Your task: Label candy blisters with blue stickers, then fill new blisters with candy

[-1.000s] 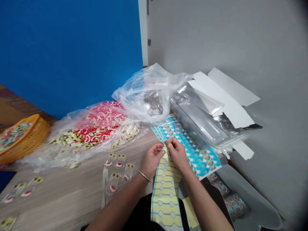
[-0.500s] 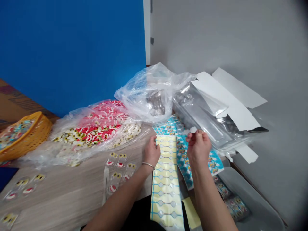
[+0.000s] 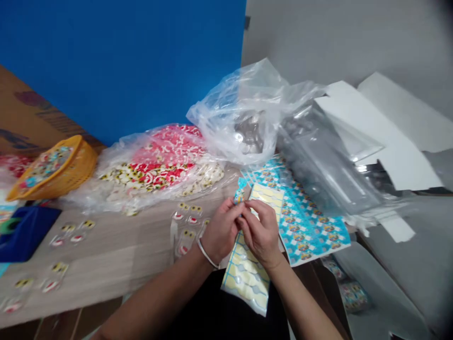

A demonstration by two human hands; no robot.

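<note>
My left hand (image 3: 220, 231) and my right hand (image 3: 261, 230) meet over a long yellow sticker sheet (image 3: 247, 271) that hangs off the table's front edge. Both pinch a small blue printed sticker (image 3: 239, 194) between their fingertips, held just above the sheet's top end. A metal bangle circles my left wrist. Right of my hands lie blue printed sticker sheets (image 3: 304, 222), fanned on the wooden table (image 3: 106, 255).
A clear bag of red and yellow pieces (image 3: 159, 170) lies behind my hands, with a crumpled clear bag (image 3: 247, 118) and clear plastic trays (image 3: 325, 160) under white card at the right. An orange basket (image 3: 53, 170) and a blue object (image 3: 24, 231) sit left. Small packets (image 3: 186, 226) dot the table.
My right hand, which had lifted away to the right, has come back to my left hand, and both now pinch a blue sticker. The view has swung left and lower.
</note>
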